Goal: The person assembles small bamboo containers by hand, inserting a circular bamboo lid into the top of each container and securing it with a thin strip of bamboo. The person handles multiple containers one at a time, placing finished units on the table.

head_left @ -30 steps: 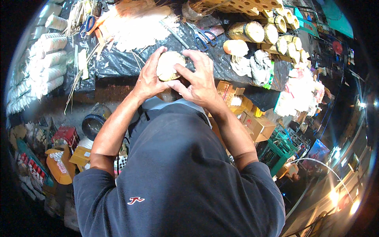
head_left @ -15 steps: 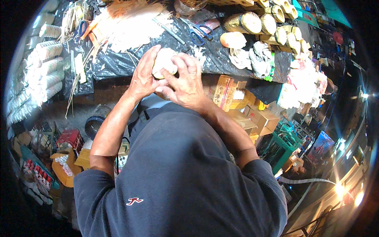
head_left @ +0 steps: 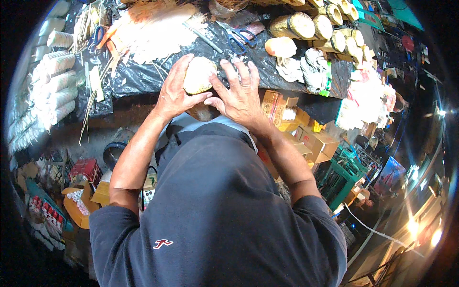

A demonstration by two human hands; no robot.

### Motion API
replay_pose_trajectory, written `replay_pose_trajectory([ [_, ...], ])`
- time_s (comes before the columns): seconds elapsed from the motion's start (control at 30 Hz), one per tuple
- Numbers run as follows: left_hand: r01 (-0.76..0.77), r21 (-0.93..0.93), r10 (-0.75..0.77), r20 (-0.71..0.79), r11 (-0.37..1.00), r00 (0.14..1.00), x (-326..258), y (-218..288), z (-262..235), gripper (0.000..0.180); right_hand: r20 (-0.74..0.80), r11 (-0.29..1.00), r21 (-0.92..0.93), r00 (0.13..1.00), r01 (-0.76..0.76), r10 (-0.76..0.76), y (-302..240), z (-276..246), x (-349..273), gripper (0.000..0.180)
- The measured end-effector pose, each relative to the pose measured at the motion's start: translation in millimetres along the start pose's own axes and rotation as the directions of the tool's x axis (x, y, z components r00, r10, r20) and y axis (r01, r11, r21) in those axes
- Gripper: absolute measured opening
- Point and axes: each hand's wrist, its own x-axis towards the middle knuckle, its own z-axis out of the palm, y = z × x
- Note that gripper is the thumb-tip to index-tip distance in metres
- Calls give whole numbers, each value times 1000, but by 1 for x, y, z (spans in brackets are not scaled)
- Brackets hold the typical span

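A thick roll with a pale, rounded end (head_left: 199, 76) stands between my hands, held just off the front edge of the work table. My left hand (head_left: 173, 95) is closed round its left side, the thumb reaching across the near side. On the other side my right hand (head_left: 239, 100) has its fingers spread. Its index fingertip and thumb lie close to the roll; whether they touch it I cannot tell. The roll's lower part is mostly hidden by the hands.
Black plastic sheet (head_left: 136, 79) covers the table. On it lie blue-handled scissors (head_left: 239, 40), a grey rod (head_left: 203, 38), a bright white heap (head_left: 160, 40) and thin sticks (head_left: 112, 67). Gold-coloured rolls (head_left: 296, 26) are stacked at the far right; cardboard boxes (head_left: 318, 146) stand below.
My right hand has moved right and its fingers have spread off the roll's pale end, which shows more fully now. The left hand keeps its hold.
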Motion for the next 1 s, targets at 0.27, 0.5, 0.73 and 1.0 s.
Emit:
replay_pose_trajectory([
  [0.27, 61, 23, -62, 28, 998, 998, 4, 13, -4, 110, -14, 991, 68, 993, 114, -113, 25, -5, -15, 68],
  [0.5, 96, -17, -96, 38, 995, 995, 4, 12, -3, 109, 20, 988, 147, 999, 39, -43, 8, 11, 5, 64],
  [0.73, 77, 37, -78, 28, 996, 997, 2, 11, -1, 113, 93, 964, 257, 995, -63, 41, -2, 2, 3, 67],
  [1.0, -104, 102, 119, -148, 989, 982, -1, -14, 5, 108, 103, 888, 452, 994, -88, 46, -7, -28, -2, 63],
])
